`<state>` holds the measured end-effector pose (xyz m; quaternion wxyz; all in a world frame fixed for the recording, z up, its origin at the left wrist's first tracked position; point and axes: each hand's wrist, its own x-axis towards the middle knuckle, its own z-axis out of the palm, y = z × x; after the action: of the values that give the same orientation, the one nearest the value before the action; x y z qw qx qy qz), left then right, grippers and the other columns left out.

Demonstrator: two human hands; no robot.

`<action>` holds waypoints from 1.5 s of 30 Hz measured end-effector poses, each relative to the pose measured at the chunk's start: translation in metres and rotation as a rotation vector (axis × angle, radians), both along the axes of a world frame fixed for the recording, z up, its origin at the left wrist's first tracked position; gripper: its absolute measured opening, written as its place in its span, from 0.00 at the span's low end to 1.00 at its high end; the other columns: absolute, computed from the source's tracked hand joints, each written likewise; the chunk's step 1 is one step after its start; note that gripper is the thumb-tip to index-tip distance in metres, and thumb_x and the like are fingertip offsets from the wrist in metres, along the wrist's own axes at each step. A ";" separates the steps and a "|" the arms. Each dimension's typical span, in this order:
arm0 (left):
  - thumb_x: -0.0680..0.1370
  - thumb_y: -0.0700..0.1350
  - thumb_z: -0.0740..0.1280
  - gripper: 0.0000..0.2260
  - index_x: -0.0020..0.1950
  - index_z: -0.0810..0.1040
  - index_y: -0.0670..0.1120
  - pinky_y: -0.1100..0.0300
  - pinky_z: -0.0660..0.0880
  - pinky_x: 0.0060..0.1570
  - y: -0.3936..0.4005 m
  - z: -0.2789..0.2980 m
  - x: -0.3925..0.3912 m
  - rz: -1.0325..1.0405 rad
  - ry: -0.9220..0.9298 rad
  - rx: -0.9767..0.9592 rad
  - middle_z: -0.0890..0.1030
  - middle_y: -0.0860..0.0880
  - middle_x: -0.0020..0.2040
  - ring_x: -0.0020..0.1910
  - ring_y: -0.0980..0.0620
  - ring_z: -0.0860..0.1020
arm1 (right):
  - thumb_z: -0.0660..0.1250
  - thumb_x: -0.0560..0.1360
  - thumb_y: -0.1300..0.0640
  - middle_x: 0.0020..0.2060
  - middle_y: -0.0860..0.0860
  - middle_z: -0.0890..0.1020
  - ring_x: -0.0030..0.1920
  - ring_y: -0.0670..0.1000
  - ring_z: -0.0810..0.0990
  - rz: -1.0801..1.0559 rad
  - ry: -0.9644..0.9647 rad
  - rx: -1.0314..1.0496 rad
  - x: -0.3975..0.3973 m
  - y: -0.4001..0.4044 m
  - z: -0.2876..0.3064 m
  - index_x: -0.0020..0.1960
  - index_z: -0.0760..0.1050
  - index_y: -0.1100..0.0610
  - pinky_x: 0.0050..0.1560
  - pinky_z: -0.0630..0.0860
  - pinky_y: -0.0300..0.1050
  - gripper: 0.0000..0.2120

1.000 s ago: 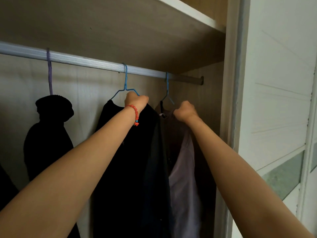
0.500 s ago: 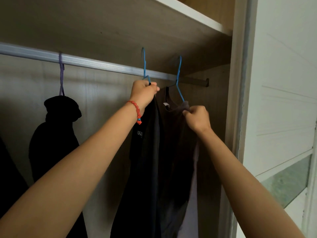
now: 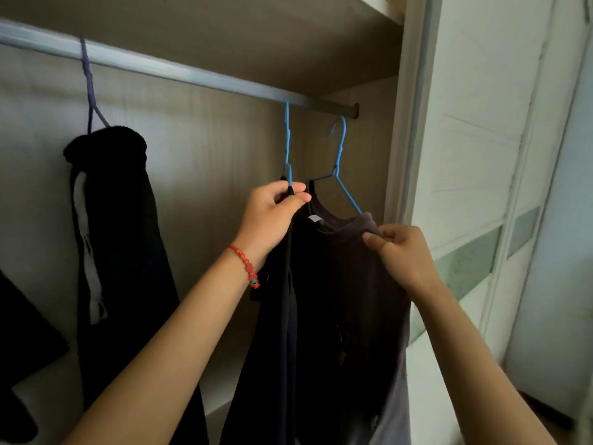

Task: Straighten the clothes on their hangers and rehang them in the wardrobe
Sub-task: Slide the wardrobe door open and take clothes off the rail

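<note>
Two blue wire hangers carry dark clothes in the wardrobe. My left hand grips the neck of the left blue hanger, whose hook reaches up to the metal rail; a black garment hangs from it. My right hand pinches the shoulder of a dark brown shirt on the right blue hanger. That hanger's hook sits just below the rail, off it.
A black garment hangs on a purple hanger further left on the rail. More dark cloth shows at the far left. The white sliding wardrobe door stands close on the right, a shelf above.
Both hangers were lifted up at the rail half a second ago. Now both hands are lower, and the right hanger's hook has come down off the rail.
</note>
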<state>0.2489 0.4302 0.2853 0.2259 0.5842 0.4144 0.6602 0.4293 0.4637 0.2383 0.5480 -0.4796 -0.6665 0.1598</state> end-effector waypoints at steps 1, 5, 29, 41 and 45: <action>0.74 0.35 0.64 0.09 0.53 0.80 0.40 0.72 0.73 0.49 -0.009 -0.006 0.006 -0.029 0.018 -0.001 0.80 0.45 0.48 0.52 0.51 0.79 | 0.67 0.73 0.60 0.28 0.57 0.70 0.30 0.52 0.67 -0.015 0.009 0.004 0.007 -0.013 -0.005 0.36 0.72 0.73 0.33 0.62 0.44 0.16; 0.74 0.35 0.63 0.08 0.47 0.79 0.46 0.73 0.73 0.48 -0.047 -0.026 0.032 -0.181 0.077 0.015 0.81 0.50 0.44 0.48 0.56 0.79 | 0.67 0.73 0.60 0.29 0.57 0.72 0.32 0.51 0.68 -0.088 -0.003 -0.001 0.040 -0.073 -0.019 0.40 0.75 0.72 0.34 0.62 0.42 0.14; 0.74 0.39 0.64 0.05 0.47 0.76 0.48 0.74 0.71 0.38 -0.287 -0.099 0.223 -1.031 0.084 -0.001 0.79 0.54 0.38 0.40 0.53 0.77 | 0.69 0.72 0.60 0.26 0.47 0.82 0.30 0.43 0.77 -0.920 0.063 -0.160 0.137 -0.476 -0.059 0.33 0.81 0.56 0.36 0.73 0.39 0.09; 0.76 0.36 0.61 0.07 0.48 0.74 0.48 0.74 0.70 0.36 -0.315 -0.227 0.335 -1.241 0.431 -0.194 0.79 0.49 0.46 0.36 0.57 0.74 | 0.68 0.72 0.58 0.25 0.51 0.76 0.30 0.49 0.75 -1.422 0.153 -0.334 0.187 -0.506 -0.176 0.31 0.76 0.57 0.34 0.69 0.44 0.12; 0.76 0.39 0.62 0.07 0.50 0.79 0.44 0.62 0.70 0.47 -0.322 -0.287 0.366 -1.358 0.662 -0.455 0.77 0.45 0.45 0.47 0.51 0.74 | 0.66 0.74 0.57 0.24 0.50 0.71 0.32 0.54 0.74 -1.527 0.265 -0.492 0.204 -0.490 -0.240 0.29 0.69 0.58 0.33 0.63 0.45 0.15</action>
<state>0.6147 0.1085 -0.0017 0.5585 0.8152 0.1376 0.0685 0.6329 -0.0263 -0.0016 0.4591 -0.8858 -0.0310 -0.0608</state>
